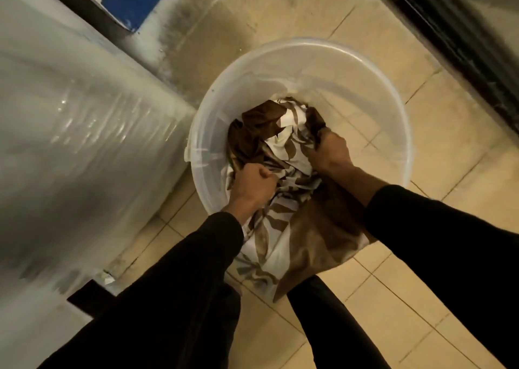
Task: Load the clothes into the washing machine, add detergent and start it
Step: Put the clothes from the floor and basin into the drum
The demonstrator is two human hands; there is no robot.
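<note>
Gripping the brown-and-white patterned cloth with both fists, my left hand clenches its near-left part, my right hand its right side. Most sits inside the translucent plastic bucket; a fold drapes over the near rim.

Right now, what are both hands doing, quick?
Left hand: closed, gripping the brown and white cloth in the bucket.
Right hand: closed, gripping the same cloth.
</note>
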